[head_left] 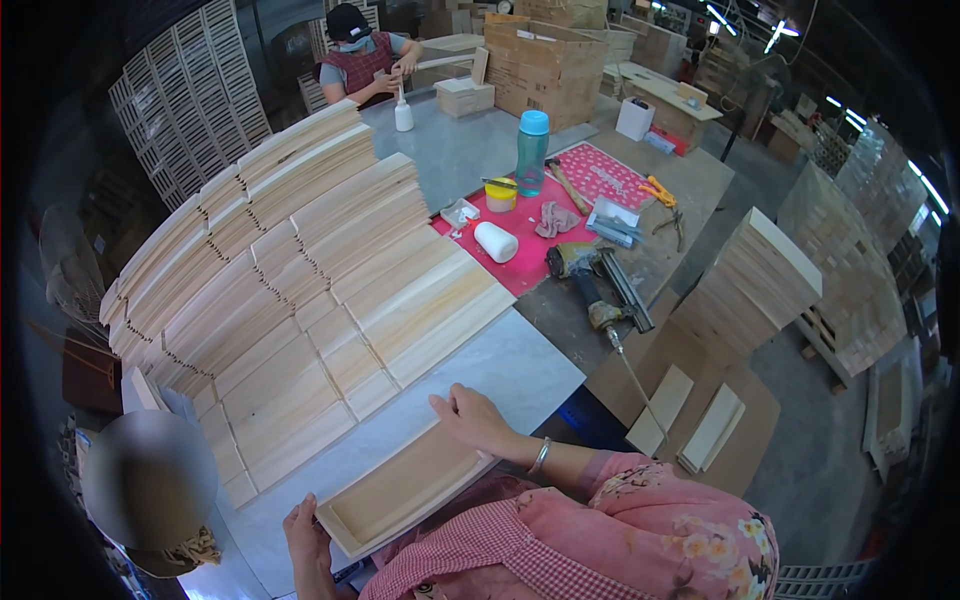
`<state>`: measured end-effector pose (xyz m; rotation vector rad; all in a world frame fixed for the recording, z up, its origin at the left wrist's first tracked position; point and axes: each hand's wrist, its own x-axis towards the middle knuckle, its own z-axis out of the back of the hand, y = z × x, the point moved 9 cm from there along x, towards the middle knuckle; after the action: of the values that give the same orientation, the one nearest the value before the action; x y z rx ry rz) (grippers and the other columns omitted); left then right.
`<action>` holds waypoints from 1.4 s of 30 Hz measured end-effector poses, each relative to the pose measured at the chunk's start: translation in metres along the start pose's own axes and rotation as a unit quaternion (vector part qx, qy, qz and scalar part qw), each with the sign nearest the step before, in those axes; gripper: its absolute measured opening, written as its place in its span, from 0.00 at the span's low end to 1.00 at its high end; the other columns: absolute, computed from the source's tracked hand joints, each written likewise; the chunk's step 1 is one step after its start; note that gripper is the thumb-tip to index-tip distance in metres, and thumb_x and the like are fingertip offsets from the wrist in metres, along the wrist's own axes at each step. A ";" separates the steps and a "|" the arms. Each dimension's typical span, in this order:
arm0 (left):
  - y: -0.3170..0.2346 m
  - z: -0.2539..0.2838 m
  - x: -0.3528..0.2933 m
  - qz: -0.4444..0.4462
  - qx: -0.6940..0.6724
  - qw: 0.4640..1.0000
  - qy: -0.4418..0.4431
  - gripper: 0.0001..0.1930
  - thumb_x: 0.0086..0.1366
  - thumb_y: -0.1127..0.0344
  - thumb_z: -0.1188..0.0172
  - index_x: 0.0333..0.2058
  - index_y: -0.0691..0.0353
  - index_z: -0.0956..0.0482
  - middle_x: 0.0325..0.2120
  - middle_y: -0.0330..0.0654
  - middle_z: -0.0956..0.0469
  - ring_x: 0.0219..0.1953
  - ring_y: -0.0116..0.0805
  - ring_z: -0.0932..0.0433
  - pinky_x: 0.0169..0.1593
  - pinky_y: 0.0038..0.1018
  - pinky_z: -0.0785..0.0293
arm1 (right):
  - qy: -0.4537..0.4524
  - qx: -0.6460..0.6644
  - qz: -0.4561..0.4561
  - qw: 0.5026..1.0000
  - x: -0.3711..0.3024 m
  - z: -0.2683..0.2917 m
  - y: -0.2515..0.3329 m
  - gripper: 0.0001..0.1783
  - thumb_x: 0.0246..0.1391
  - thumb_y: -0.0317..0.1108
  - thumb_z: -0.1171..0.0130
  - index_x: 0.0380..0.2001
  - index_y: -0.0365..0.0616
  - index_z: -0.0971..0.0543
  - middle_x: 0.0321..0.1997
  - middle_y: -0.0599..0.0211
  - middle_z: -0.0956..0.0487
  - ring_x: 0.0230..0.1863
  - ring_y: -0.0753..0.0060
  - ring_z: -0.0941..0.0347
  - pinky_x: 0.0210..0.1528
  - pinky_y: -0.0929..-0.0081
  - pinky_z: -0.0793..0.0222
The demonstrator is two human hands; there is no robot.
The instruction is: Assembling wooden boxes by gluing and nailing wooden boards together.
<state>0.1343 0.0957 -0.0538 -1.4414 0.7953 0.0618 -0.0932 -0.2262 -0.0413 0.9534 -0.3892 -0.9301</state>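
A shallow, long wooden tray [405, 487] with a flat bottom and low walls lies slanted at the near edge of the pale worktop, close to my body. My left hand [308, 535] grips its left end, fingertips at the corner. At the right end of the tray, my right hand [472, 418] is closed over the far wall, its fingers curled. Just beyond are rows of stacked thin wooden boards [285, 400], rising in steps toward the far left.
A nail gun [590, 285] with a hose lies to the right. Around it are a white bottle [495, 242], a teal water bottle [532, 150], a hammer [568, 187] and pliers [676, 230]. A blurred round object [150, 480] stands lower left. Across the table a person [362, 60] handles a white squeeze bottle.
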 end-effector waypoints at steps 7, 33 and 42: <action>0.010 0.012 0.019 0.030 0.050 0.994 -0.087 0.10 0.66 0.64 0.45 0.30 0.66 0.26 0.26 0.43 0.28 0.27 0.31 0.31 0.33 0.27 0.31 | 0.012 0.015 -0.038 0.999 0.005 -0.016 0.002 0.23 0.65 0.50 0.48 0.33 0.36 0.28 0.25 0.55 0.22 0.27 0.48 0.25 0.36 0.56 0.28; -0.009 0.011 0.033 -0.134 0.259 0.945 -0.148 0.23 0.72 0.61 0.45 0.17 0.62 0.40 0.17 0.35 0.43 0.24 0.27 0.46 0.30 0.28 0.40 | 0.001 0.046 -0.030 0.998 0.008 -0.023 0.002 0.18 0.62 0.43 0.46 0.28 0.38 0.27 0.22 0.60 0.23 0.25 0.56 0.28 0.33 0.61 0.30; 0.001 0.023 0.049 -0.167 0.282 0.933 -0.145 0.23 0.73 0.60 0.45 0.19 0.61 0.38 0.17 0.34 0.42 0.24 0.27 0.44 0.30 0.27 0.39 | -0.025 0.011 0.000 1.000 0.005 -0.020 0.008 0.18 0.62 0.43 0.46 0.26 0.37 0.27 0.24 0.56 0.22 0.27 0.52 0.27 0.34 0.58 0.30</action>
<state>0.1809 0.0961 -0.0817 -0.9671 0.2775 -0.1987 -0.0727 -0.2180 -0.0463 0.9504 -0.4425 -0.9532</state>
